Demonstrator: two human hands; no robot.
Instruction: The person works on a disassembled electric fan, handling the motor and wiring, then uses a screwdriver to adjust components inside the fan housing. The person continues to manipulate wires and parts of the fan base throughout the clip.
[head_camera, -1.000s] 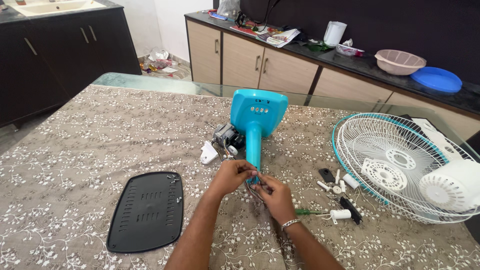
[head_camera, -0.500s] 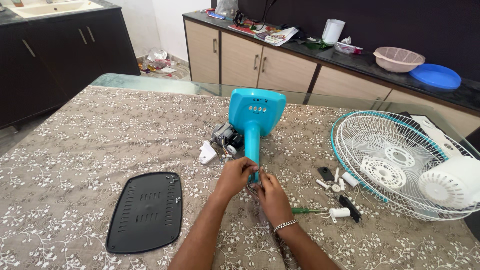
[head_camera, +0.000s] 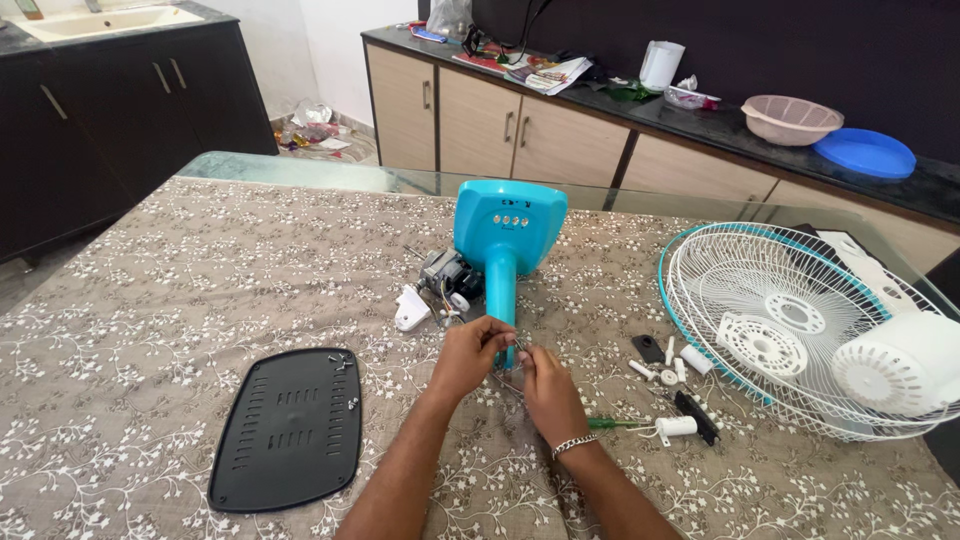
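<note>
A turquoise fan base with its stem (head_camera: 503, 240) lies on the patterned tablecloth (head_camera: 150, 310). Both hands meet at the lower end of the stem. My left hand (head_camera: 468, 355) pinches small wires or a tiny part against it, and my right hand (head_camera: 545, 385), wearing a silver bracelet, pinches the same spot from the right. What sits between the fingertips is too small to make out. A fan motor with loose wires (head_camera: 447, 280) and a white plastic piece (head_camera: 411, 308) lie just left of the stem.
A black vented base plate (head_camera: 288, 428) lies at the front left. A white fan grille (head_camera: 790, 325) and a white cap (head_camera: 895, 365) rest at the right. Small white and black parts (head_camera: 672, 372) and a green screwdriver (head_camera: 615, 423) lie between. Cabinets and a counter stand behind.
My hands have stayed at the end of the stem, shifting slightly together. The fan parts have not moved.
</note>
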